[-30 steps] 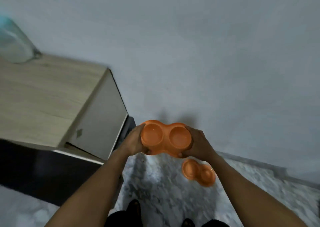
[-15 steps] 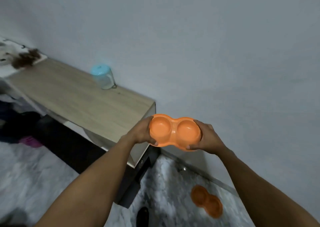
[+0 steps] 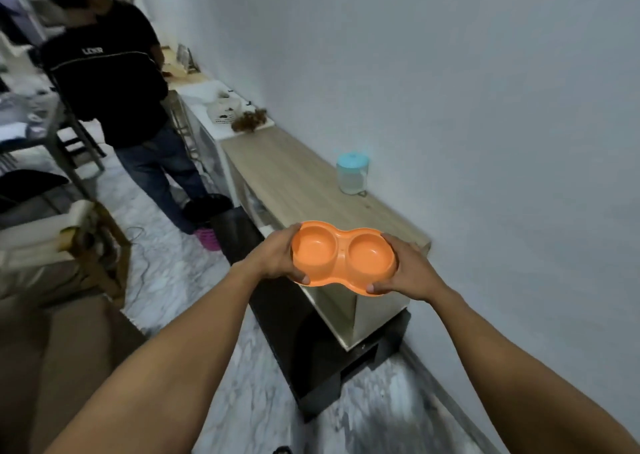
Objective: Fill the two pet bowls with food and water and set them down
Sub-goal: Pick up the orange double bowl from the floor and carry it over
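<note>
Gripping opposite ends, left hand [image 3: 275,258] and right hand [image 3: 410,270] hold the orange double bowl [image 3: 343,258] between them.

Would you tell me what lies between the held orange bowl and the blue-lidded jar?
Head view: only bare wooden cabinet top lies between the orange bowl and the jar.

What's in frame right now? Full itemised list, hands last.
double pet bowl: 1, orange, held in the air over the cabinet's near end, both wells empty
jar: 1, clear with light blue lid, on the cabinet top by the wall
wooden cabinet: 1, light wood, along the wall
low unit: 1, black, on the floor beside the cabinet's near end
other person: 1, black top, blue jeans, standing far left
slipper: 1, pink, on the floor near that person
floor: grey-white marbled
hands: 2, left hand and right hand, each gripping one end of the bowl
</note>
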